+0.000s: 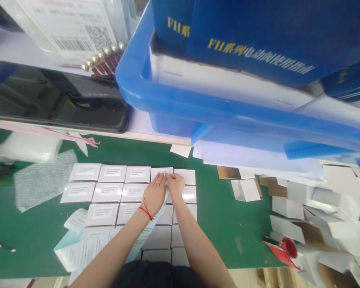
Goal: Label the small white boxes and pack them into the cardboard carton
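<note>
Boxes of small, white, smooth-faced rectangular card (135, 193) are set in close rows on the green bench (222, 224), and those left of the hands carry printed labels. Both hands meet over one box in the far row, the white box second from the right-hand end (162, 169). The left hand (155, 191) lies across it with fingers stretched forward; the right hand (175, 185) is curled, its fingertips drawn together at the box's far face. The fingertips are too small and blurred to tell whether either hand grips anything. A long, pale blue-green paper strip (148, 233) runs back from between the hands and passes under the left forearm, with a folded, printed length of it (69, 250) on the bench to the left.

The strip looks light and limp, likely to curl or crease, and is best taken by its edges. The boxes look light and fairly stiff, though thin card would dent under hard pressure; the side edges offer the safest hold, clear of the label, and the smooth face may be slightly slippery.
</note>
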